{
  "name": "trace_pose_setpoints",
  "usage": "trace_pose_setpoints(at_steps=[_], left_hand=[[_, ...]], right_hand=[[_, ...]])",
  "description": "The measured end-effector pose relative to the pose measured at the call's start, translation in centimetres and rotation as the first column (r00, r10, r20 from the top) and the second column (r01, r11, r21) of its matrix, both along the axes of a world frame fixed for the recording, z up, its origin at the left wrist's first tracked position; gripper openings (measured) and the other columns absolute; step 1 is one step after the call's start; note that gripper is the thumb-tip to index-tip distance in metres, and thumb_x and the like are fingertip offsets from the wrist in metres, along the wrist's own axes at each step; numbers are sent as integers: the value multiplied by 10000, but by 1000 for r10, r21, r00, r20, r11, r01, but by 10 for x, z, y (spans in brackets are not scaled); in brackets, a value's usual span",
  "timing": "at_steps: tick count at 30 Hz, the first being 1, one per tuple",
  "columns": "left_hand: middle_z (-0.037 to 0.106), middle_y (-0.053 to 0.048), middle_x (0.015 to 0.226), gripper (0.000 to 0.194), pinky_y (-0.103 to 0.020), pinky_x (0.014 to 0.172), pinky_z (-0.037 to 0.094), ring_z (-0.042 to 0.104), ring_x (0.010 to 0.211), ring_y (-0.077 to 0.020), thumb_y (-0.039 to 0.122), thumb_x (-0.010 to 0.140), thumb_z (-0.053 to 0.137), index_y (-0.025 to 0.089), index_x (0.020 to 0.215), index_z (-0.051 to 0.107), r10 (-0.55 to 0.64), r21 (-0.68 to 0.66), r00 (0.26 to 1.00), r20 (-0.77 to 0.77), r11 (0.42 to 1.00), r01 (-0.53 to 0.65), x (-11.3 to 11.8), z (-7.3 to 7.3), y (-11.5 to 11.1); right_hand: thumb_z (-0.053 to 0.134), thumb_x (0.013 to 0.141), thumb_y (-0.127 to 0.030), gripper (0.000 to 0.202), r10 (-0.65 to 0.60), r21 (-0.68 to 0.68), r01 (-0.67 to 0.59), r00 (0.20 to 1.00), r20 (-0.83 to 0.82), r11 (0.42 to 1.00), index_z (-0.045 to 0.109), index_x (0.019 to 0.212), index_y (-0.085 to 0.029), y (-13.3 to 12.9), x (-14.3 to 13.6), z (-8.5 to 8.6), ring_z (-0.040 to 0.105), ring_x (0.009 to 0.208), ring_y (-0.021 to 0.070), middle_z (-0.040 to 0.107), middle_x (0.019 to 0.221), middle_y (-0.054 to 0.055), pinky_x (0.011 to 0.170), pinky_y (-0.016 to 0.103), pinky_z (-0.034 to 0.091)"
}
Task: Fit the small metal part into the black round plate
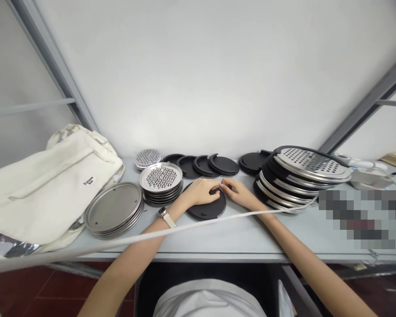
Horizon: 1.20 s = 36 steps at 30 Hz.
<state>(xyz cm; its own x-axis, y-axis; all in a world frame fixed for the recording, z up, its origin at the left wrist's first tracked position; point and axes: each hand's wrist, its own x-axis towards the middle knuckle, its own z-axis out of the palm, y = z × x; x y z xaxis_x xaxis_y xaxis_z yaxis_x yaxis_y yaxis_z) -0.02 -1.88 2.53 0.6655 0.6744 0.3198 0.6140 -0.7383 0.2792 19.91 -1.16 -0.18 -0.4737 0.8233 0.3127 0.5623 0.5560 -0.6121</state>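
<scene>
A round black disc [207, 210] lies flat on the table in front of me. Over its upper part rests my left hand [203, 191], fingers bent toward the right. My right hand [236, 192] is at the disc's right edge, its fingertips pinched close to those of my left hand. Anything between the fingertips is too small to make out. Left of the disc stands a stack of round metal grater plates [161, 178]. Several black rimmed discs [224, 165] lie behind my hands.
A stack of plain metal plates [114, 207] and a cream bag [59, 180] are at the left. A tall stack of black rings and perforated metal plates [310, 163] stands at the right. A white cord [191, 225] crosses the view above the table [218, 242].
</scene>
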Motion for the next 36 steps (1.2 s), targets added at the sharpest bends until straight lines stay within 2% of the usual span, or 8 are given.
trace_pose_setpoints(at_steps=[6, 13, 20, 36], left_hand=[[638, -13, 699, 192, -260, 603, 385, 591, 641, -176, 364, 838, 512, 210, 749, 586, 97, 7, 992, -81, 995, -97, 2, 1, 0], [649, -11, 711, 207, -259, 585, 371, 604, 655, -182, 377, 845, 496, 212, 762, 590, 96, 18, 990, -101, 995, -94, 2, 2, 0], [671, -14, 762, 210, -247, 618, 381, 624, 706, -179, 373, 855, 482, 219, 830, 623, 97, -5, 987, -128, 995, -98, 2, 5, -2], [677, -13, 771, 219, -253, 622, 384, 627, 715, -186, 390, 862, 474, 232, 856, 625, 114, 6, 984, -136, 993, -114, 2, 2, -1]], right_hand=[[338, 919, -444, 327, -21, -57, 22, 1000, 24, 998, 432, 715, -205, -1, -5, -2, 451, 636, 151, 498, 666, 4, 627, 275, 366], [330, 926, -473, 372, -22, -39, 24, 999, 36, 999, 447, 701, -201, 2, -5, -5, 449, 619, 141, 514, 649, 0, 605, 258, 363], [349, 930, -404, 355, -20, -10, 21, 998, 57, 1000, 481, 682, -188, 4, -5, -6, 452, 596, 131, 520, 630, -6, 583, 247, 357], [322, 948, -384, 374, 9, -35, -5, 995, 100, 999, 591, 809, -165, 4, -5, -5, 580, 715, 184, 645, 766, 59, 679, 287, 420]])
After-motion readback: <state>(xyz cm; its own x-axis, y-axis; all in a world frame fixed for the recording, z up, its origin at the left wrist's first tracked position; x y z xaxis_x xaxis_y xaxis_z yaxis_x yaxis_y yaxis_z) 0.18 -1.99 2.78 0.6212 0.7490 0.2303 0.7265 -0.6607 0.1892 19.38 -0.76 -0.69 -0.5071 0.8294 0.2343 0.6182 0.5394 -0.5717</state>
